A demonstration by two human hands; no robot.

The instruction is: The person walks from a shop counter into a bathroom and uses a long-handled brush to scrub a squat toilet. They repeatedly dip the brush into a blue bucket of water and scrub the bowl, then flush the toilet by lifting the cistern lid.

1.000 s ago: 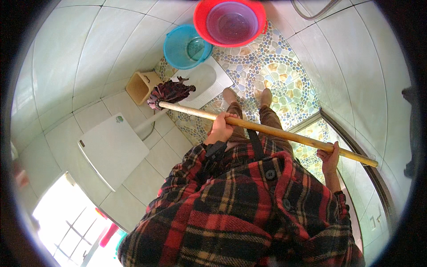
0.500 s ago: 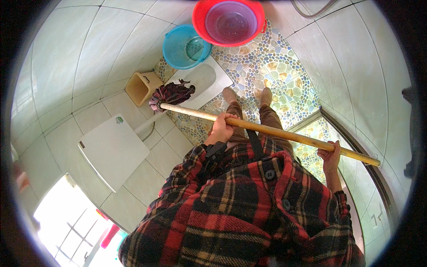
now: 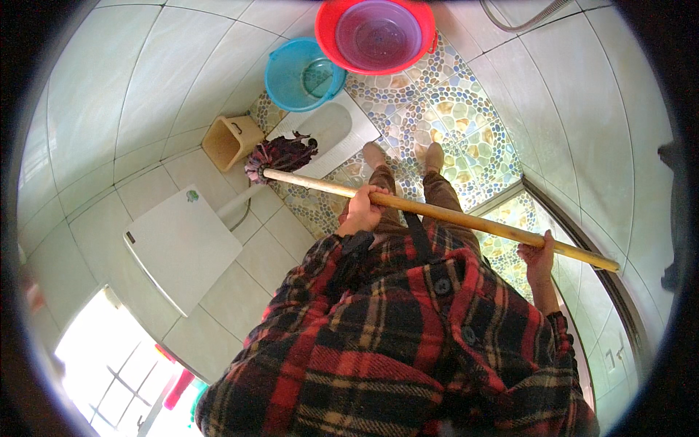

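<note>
A mop (image 3: 466,219) with a long yellow wooden handle lies slantwise across the front of my body. Its dark purple cloth head (image 3: 282,155) hangs at the left, over the near end of the white squat toilet (image 3: 357,135). My left hand (image 3: 364,210) is closed round the handle near the middle. Further right, close to the handle's free end, my right hand (image 3: 537,255) grips it too. The handle's tip comes near the door frame at the right.
A blue bucket (image 3: 279,80) stands beyond the squat toilet, beside a red basin (image 3: 328,36) with a purple basin (image 3: 349,40) in it. Left are a beige waste bin (image 3: 218,142) and a white wall cistern (image 3: 182,247). A metal hose (image 3: 510,28) hangs at the far right. The floor is pebble-patterned.
Almost nothing differs; the view has shifted very slightly. Both hands keep the same grip on the mop, whose head stays over the squat toilet.
</note>
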